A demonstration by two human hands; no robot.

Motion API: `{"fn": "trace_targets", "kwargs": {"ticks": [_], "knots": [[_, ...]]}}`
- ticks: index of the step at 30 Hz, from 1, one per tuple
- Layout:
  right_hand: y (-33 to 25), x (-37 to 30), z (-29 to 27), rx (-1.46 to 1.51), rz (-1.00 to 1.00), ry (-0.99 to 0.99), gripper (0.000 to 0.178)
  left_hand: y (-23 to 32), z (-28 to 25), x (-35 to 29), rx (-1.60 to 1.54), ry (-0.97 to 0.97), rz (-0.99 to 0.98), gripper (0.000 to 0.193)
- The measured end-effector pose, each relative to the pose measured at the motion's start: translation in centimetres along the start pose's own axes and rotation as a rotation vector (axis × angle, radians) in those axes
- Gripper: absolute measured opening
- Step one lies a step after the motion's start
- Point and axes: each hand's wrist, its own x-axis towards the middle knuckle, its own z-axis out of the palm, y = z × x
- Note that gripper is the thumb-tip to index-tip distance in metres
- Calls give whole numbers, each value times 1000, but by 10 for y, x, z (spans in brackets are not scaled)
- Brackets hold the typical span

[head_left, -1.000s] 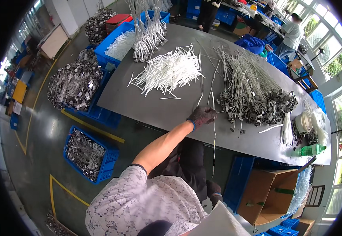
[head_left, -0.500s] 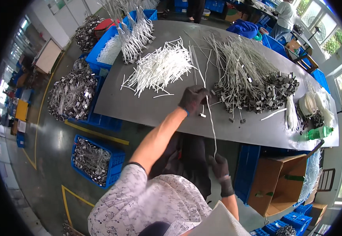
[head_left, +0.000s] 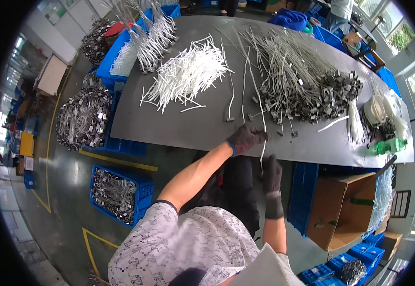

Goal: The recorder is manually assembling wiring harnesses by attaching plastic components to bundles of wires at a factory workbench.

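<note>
My left hand (head_left: 247,137), in a dark glove, is closed on a long thin white cable (head_left: 261,107) near the table's front edge. The cable runs back across the grey table, and its near end hangs past the edge. My gloved right hand (head_left: 272,178) is closed at that lower end, below the left. What its fingers pinch besides the cable is hidden. Left of the cable lie a few loose cables, one with a small dark clip-like end (head_left: 230,119). A heap of short white tubes (head_left: 188,74) lies farther left, and grey cables with dark block ends (head_left: 307,102) lie right.
Blue crates (head_left: 103,66) of cables and tubes stand at the table's left. Another blue crate (head_left: 143,190) sits on the floor. Right of my legs is an open cardboard box (head_left: 324,214). A green bottle (head_left: 391,146) and a wire spool (head_left: 373,112) rest at the table's right end.
My left hand has moved nearer the table edge and slightly right. My right hand has risen toward it, so the cable length between them is shorter. The view has shifted a little.
</note>
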Motion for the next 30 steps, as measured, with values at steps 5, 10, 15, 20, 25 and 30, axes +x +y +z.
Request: {"fn": "trace_targets", "kwargs": {"ticks": [5, 10, 15, 20, 25, 30], "knots": [[12, 46, 19, 891, 713, -13, 62, 0, 15, -33, 99, 104, 82, 31], [45, 75, 50, 632, 709, 7, 66, -17, -7, -22, 237, 223, 80, 29], [30, 121, 67, -7, 607, -59, 64, -13, -70, 2, 483, 84, -128, 40], [44, 182, 85, -522, 398, 10, 54, -39, -113, 26, 806, 181, -36, 35], [102, 182, 70, -454, 509, 197, 42, -67, -172, 3, 1301, 683, -263, 25], [50, 103, 46, 668, 740, 49, 20, -104, -246, -42, 1457, 621, -457, 19]]}}
